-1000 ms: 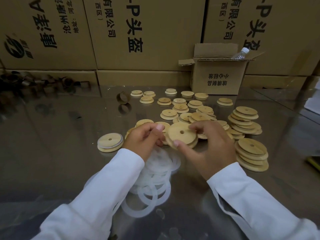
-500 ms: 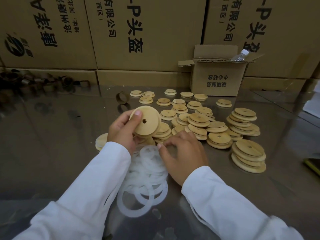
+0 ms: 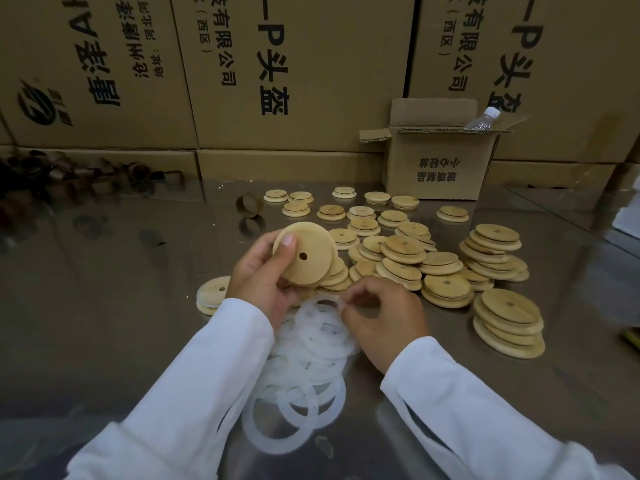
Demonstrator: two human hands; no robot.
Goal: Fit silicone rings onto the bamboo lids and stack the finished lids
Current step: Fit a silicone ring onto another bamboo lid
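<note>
Three big cartons (image 3: 311,64) stand in a row behind the worktop (image 3: 104,306). Their black print reads "有限公司", "(西区)" and, in large type, "头盔" after a "P". The left one also carries a round logo and an address line too slanted to read surely. One small open box (image 3: 440,168) sits before them, printed upside down with "玻璃制品" and "小心轻放". One clear water bottle (image 3: 483,119) with a white cap pokes out of it.

The left hand (image 3: 263,282) grasps one bamboo lid (image 3: 308,254), held up on edge above the worktop. The thumb presses its face, which has one small hole. The right hand (image 3: 384,317) pinches the edge of a white silicone ring (image 3: 329,304) on top of the heap of rings (image 3: 311,358). The rings overlap too much to count.

Loose lids (image 3: 408,258) lie in dozens to the right, some single, some piled. A low stack (image 3: 211,292) sits left of the left hand. One cardboard hoop (image 3: 249,205) stands alone near the back, and a heap of brown rolls (image 3: 69,174) lies far left.
</note>
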